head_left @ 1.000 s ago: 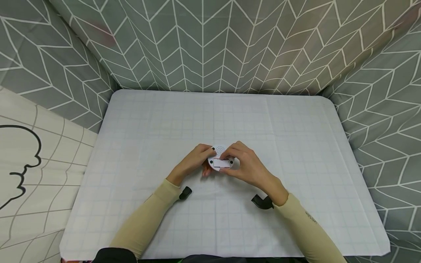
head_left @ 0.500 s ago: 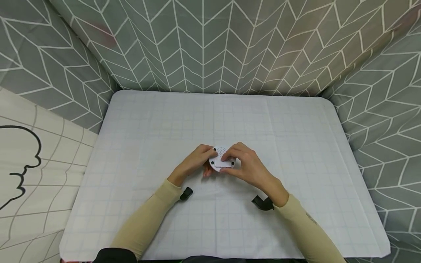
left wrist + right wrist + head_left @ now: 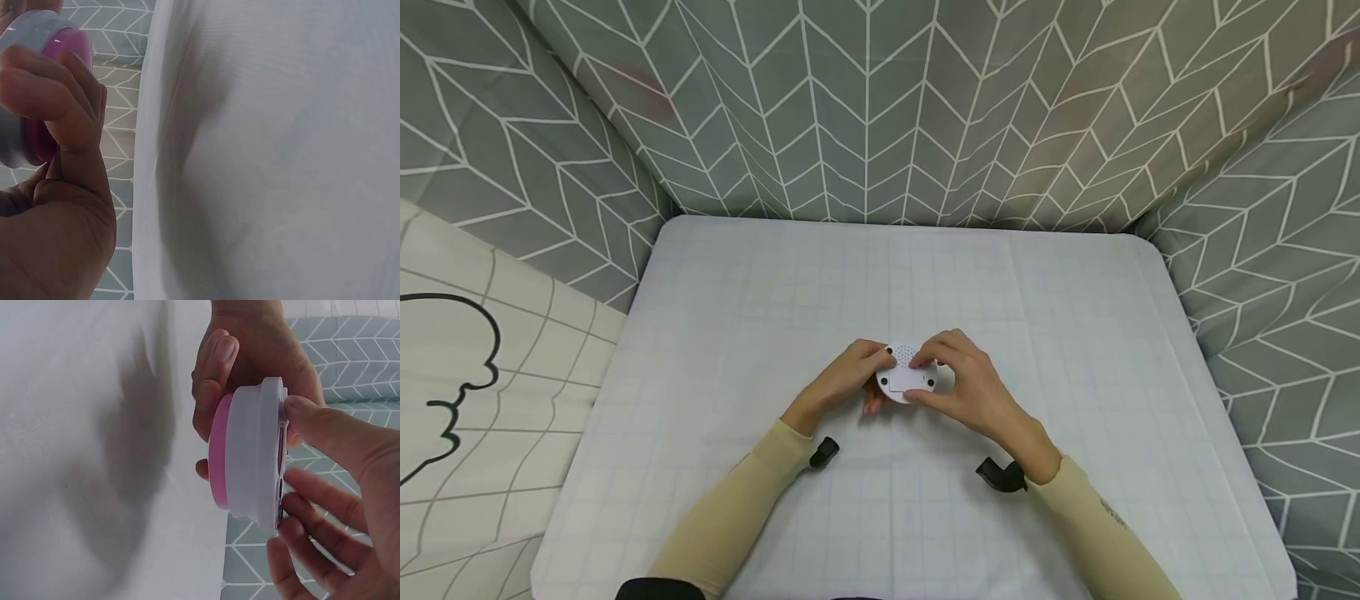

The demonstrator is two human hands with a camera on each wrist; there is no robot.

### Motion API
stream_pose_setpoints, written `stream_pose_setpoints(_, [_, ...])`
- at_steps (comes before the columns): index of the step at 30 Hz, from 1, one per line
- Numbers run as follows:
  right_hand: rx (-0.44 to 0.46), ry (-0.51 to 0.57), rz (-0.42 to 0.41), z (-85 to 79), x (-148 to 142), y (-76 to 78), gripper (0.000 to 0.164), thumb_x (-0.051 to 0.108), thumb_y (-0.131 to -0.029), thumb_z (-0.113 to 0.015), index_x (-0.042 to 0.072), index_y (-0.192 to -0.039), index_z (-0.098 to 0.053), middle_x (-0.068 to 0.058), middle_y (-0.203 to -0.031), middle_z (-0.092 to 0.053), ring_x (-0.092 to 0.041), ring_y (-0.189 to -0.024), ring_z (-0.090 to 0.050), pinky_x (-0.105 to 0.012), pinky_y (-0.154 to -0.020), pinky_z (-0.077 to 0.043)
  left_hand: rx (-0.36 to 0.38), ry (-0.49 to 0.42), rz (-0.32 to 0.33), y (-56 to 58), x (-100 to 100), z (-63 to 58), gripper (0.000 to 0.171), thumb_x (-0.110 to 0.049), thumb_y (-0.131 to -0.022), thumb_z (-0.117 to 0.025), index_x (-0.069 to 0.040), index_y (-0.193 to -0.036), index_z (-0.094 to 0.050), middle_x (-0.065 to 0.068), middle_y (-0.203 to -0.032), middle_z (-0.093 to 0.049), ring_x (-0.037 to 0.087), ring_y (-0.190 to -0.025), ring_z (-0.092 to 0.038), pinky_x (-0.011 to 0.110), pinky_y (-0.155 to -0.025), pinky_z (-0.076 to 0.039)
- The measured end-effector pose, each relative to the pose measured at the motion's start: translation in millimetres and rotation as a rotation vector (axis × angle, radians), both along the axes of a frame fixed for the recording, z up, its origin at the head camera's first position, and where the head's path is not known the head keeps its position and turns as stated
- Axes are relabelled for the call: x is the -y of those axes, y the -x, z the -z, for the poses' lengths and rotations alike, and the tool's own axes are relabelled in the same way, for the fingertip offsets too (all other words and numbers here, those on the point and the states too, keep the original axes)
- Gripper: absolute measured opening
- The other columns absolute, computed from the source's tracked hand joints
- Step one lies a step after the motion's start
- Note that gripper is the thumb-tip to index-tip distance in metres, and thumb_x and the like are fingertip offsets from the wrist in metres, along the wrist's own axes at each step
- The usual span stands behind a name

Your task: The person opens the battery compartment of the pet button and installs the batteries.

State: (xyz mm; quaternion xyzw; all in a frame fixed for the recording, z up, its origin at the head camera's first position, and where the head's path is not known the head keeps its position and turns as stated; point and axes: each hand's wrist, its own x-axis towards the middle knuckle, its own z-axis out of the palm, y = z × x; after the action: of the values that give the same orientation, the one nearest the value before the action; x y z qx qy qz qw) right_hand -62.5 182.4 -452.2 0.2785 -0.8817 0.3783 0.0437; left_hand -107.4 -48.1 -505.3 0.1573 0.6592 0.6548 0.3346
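Note:
A round device [image 3: 903, 354], white with a pink top, is held in the air over the table with its back towards me. The back has speaker holes, dark round spots and a rectangular battery cover [image 3: 912, 382]. My left hand [image 3: 844, 377] grips the device from the left, thumb on its back and fingers curled underneath. In the right wrist view the device [image 3: 250, 450] stands on edge, its pink face [image 3: 219, 453] towards the left fingers. My right hand [image 3: 970, 379] pinches at the battery cover with thumb and fingertips. These fingers hide part of the cover.
A white cloth with a faint grid covers the table [image 3: 775, 283]. Patterned grey curtains [image 3: 880, 108] hang behind and on the right, with a pale checked sheet [image 3: 512, 417] at the left. Black wrist mounts [image 3: 1002, 475] sit on both wrists.
The battery cover now sits flush over the compartment; a second ago a reddish line showed along its upper edge. Both hands keep their hold, and the head view has tilted slightly up.

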Motion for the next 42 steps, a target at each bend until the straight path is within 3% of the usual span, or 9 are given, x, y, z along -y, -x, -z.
stream_pose_setpoints(9, [0.048,-0.008,0.057,-0.6,-0.4,3.6,0.061,0.030,-0.073,-0.098,0.009,-0.122,-0.069,-0.004,-0.127,-0.064,-0.021,-0.120,-0.059,-0.037,-0.088,-0.061,-0.012,-0.014,0.000,1.2,0.7,-4.0,0.032,-0.017,-0.099,-0.044,0.007,-0.102,-0.065,0.008,-0.055,-0.063,0.015,-0.039,-0.053,0.031,-0.038,-0.047])
stream_pose_setpoints(16, [0.176,-0.023,0.058,-1.7,-2.2,5.7,0.083,0.031,-0.078,-0.095,0.007,-0.146,-0.056,-0.008,-0.136,-0.067,-0.022,-0.116,-0.068,-0.040,-0.089,-0.064,0.009,-0.026,-0.009,2.4,-0.1,-2.4,0.031,-0.017,-0.097,-0.045,0.007,-0.101,-0.064,0.009,-0.056,-0.063,0.015,-0.039,-0.054,0.031,-0.038,-0.047])
stream_pose_setpoints(20, [0.240,-0.028,0.059,-3.1,-1.7,5.9,0.079,0.032,-0.080,-0.093,0.007,-0.146,-0.057,-0.006,-0.137,-0.068,-0.022,-0.115,-0.068,-0.036,-0.087,-0.064,0.016,-0.039,-0.011,2.8,-0.1,-1.5,0.030,-0.016,-0.097,-0.045,0.007,-0.100,-0.064,0.010,-0.056,-0.064,0.015,-0.039,-0.055,0.030,-0.038,-0.047])
stream_pose_setpoints(42, [0.271,-0.002,0.046,2.4,-0.3,4.5,0.074,0.030,-0.081,-0.093,0.009,-0.143,-0.057,-0.005,-0.137,-0.065,-0.019,-0.112,-0.063,-0.039,-0.081,-0.064,0.015,-0.038,-0.010,1.1,-0.6,1.5,0.031,-0.017,-0.096,-0.046,0.008,-0.100,-0.064,0.009,-0.053,-0.061,0.015,-0.038,-0.053,0.029,-0.037,-0.047])
